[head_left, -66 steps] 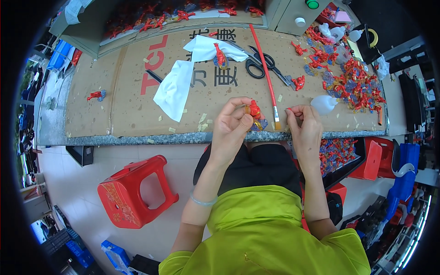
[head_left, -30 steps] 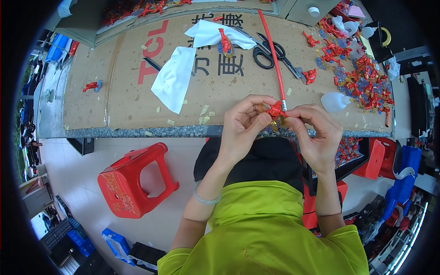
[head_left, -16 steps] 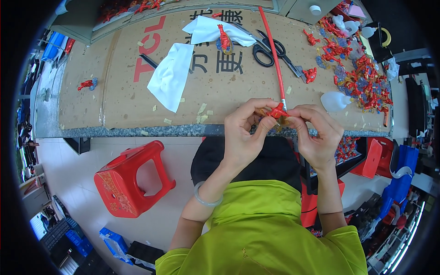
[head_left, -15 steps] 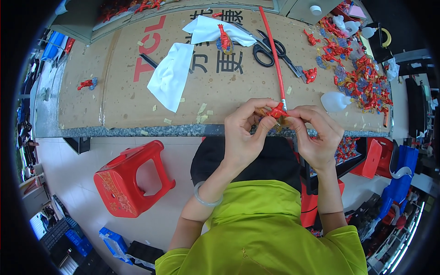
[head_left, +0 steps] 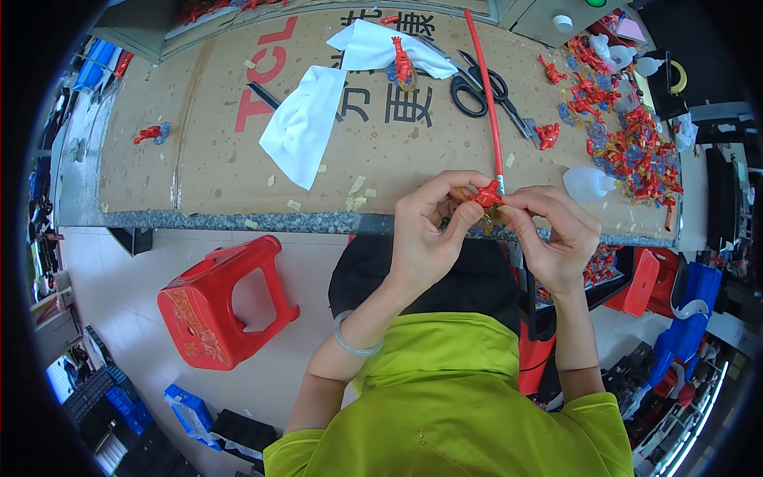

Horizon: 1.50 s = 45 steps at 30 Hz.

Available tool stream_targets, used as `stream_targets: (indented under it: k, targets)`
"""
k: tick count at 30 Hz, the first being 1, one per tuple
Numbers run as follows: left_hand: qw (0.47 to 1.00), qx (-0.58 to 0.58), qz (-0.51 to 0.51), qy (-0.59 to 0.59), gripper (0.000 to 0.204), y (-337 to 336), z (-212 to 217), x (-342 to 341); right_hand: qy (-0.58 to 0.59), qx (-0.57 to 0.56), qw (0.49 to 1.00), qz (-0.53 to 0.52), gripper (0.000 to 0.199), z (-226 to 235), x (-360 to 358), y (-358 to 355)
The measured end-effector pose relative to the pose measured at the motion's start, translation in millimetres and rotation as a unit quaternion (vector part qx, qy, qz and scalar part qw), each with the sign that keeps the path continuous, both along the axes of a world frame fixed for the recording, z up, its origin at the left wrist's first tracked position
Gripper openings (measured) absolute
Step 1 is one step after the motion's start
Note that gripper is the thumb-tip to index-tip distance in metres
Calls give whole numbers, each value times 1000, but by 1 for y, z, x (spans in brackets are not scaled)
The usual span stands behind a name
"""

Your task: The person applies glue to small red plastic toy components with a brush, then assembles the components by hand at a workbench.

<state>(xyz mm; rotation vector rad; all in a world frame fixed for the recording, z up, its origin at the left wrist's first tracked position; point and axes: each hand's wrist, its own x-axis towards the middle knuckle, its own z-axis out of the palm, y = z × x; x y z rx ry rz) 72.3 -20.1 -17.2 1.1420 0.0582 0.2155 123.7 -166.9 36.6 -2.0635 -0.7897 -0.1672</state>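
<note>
I pinch a small red figure [head_left: 487, 194] between both hands just over the near edge of the bench [head_left: 238, 151]: my left hand [head_left: 429, 234] grips it from the left, my right hand [head_left: 552, 238] from the right. A red brush [head_left: 483, 87] lies just behind it, scissors [head_left: 483, 89] beside.

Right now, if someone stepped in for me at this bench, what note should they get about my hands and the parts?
Left hand and right hand: both pinch one small red figure at the near bench edge; a yellowish bit hangs under it.
Parts: pile of red figures far right, one on the white cloth, one far left.
Tools: scissors, red rod, small plastic bottle.
Done: cannot tell which figures are finished.
Left: the figure in hand.
</note>
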Motion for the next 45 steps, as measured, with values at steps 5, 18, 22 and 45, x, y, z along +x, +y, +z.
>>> stream_targets:
  k: [5,18,22,45]
  targets:
    - [1000,-9,3,2,20,1,0,0,3,6,1000,0,16,-1,1,1]
    - [997,-12,7,-70,21,2,-11,-2,-85,28,995,39,20,-10,-6,0]
    - [994,39,16,-104,19,5,-15,-2,-146,21,987,63,22,-9,-8,0]
    - [991,-50,3,120,23,3,33,-28,244,107,961,68,12,19,0,3]
